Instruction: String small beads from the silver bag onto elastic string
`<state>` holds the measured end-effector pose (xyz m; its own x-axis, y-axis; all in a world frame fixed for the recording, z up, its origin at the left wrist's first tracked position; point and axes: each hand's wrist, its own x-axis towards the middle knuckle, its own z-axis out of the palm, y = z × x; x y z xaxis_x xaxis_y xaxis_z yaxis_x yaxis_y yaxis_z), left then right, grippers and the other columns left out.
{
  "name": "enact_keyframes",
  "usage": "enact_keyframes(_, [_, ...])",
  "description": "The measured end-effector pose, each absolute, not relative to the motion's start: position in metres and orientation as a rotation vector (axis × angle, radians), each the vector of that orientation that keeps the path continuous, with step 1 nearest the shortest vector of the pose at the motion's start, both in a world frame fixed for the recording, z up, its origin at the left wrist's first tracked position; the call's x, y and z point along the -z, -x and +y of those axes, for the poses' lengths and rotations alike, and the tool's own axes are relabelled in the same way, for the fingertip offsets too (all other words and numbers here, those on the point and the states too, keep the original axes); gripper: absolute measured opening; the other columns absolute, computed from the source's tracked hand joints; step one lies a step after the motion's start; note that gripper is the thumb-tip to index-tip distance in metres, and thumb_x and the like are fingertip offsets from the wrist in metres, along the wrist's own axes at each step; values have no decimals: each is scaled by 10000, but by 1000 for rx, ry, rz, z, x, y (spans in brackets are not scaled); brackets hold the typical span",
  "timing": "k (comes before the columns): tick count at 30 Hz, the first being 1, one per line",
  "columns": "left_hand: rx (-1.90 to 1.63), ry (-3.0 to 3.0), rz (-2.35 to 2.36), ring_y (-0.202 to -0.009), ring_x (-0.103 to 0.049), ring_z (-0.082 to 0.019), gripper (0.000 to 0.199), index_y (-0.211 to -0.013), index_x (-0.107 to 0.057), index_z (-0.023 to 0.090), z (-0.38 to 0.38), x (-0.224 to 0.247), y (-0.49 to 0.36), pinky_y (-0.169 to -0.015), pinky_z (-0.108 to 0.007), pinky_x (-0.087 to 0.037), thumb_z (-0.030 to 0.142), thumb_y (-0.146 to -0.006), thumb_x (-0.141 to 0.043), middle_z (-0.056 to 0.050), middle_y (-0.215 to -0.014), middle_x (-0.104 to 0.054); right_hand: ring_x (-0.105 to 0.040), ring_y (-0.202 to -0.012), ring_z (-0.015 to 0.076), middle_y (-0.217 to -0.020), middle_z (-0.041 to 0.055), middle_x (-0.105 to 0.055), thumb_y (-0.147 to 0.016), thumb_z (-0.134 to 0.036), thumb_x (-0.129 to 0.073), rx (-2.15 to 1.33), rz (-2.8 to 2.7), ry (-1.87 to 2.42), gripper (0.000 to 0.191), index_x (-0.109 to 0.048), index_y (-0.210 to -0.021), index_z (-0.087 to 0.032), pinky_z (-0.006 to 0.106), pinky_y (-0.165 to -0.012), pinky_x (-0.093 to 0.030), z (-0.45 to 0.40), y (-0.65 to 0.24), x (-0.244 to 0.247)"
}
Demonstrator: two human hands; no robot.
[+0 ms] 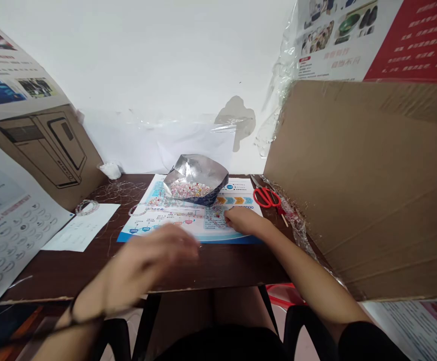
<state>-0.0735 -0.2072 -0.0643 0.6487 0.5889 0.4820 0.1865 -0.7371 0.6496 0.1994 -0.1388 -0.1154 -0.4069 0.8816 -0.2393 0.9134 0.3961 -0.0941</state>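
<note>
Pouch (198, 175), centre far: silvery inside, shiny and creased like foil; outer side dark. Beads (188, 188) in it small, hard-looking, partly clear, likely plastic or glass. Printed sheet (166, 231) beneath: smooth paper, slight sheen. Table (218, 265): dark brown, wood-look top, smooth, low gloss. Scissors (266, 197), right: glossy red plastic handles, metal blades. Big panel (365, 185), right: matt brown cardboard, with clear glossy tape along its upper edge. Left panel (49, 150): matt cardboard, printed. Wall (166, 60), far: white, mostly smooth, with a rough grey patch.
</note>
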Motion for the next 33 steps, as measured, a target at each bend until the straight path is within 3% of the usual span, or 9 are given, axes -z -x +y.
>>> enact_keyframes(2, [-933,-2362,1140,-964,-634,-277,306,-985,-715,310,-147,78,80,-885,-440,-508,403,-783,-504,-66,-1038,-692,-641,-936,289,-1012,166,-684,-878,-161,-449,295,2496,-1602,219,-657,-938,-128,310,-704,-425,-139,-197,117])
enact_keyframes(5, [-740,-2419,1719,-1023,-593,-334,366,-1009,-688,163,-77,105,92,-953,-465,-446,389,-762,-539,-154,-1050,-656,-644,-938,303,-1032,185,-674,-866,-124,-436,273,2466,-1606,243,-640,-997,-108,325,-698,-448,-137,-201,120])
enact_keyframes(9, [-468,-2408,1976,-1100,-532,-390,417,-1007,-691,152,-45,129,96,-931,-480,-436,458,-760,-553,-190,-1092,-622,-637,-974,300,-1096,203,-647,-869,-74,-385,133,2353,-1859,320,-584,-1119,-91,342,-732,-468,-127,-223,121])
enact_keyframes(13, [-648,-2286,1962,-1024,-561,-349,249,-807,-705,179,-46,132,93,-915,-443,-428,367,-738,-557,-147,-1022,-640,-609,-1021,308,-1118,212,-616,-868,-27,-310,-71,2211,-2171,379,-562,-1145,-88,361,-753,-471,-119,-253,111])
enact_keyframes(17, [-997,-1822,1790,-761,-592,-224,209,-778,-642,173,-45,127,97,-787,-360,-466,354,-687,-589,-68,-822,-647,-571,-1062,299,-1151,195,-589,-896,-80,-326,-213,2033,-2452,356,-585,-1135,-127,378,-795,-468,-119,-271,100])
enact_keyframes(23, [-1180,-1368,1313,-684,-571,-138,206,-692,-512,171,-40,106,87,-706,-287,-510,317,-661,-655,-5,-689,-563,-434,-1183,365,-1300,191,-498,-886,-128,-380,-224,1953,-2486,382,-584,-1206,-176,604,-893,-382,-119,-269,109])
enact_keyframes(27, [-1155,-1366,1240,-644,-559,-115,128,-678,-518,163,-33,81,65,-684,-282,-508,216,-717,-627,-11,-680,-565,-390,-1207,385,-1389,186,-434,-908,-166,-370,-298,2009,-2452,374,-589,-1211,-172,680,-929,-293,-120,-260,117])
enact_keyframes(29, [-1149,-1409,1203,-625,-559,-117,92,-706,-525,165,-26,72,54,-655,-280,-503,188,-744,-606,-19,-669,-574,-400,-1187,378,-1376,188,-448,-918,-207,-388,-370,2064,-2472,344,-601,-1183,-155,650,-929,-305,-121,-254,117])
enact_keyframes(33, [-1179,-1487,1172,-598,-555,-110,82,-749,-534,166,-13,62,40,-601,-258,-491,187,-755,-613,-21,-680,-584,-456,-1099,329,-1199,185,-563,-951,-236,-331,-436,2352,-2451,344,-641,-1055,-130,490,-885,-364,-118,-234,106])
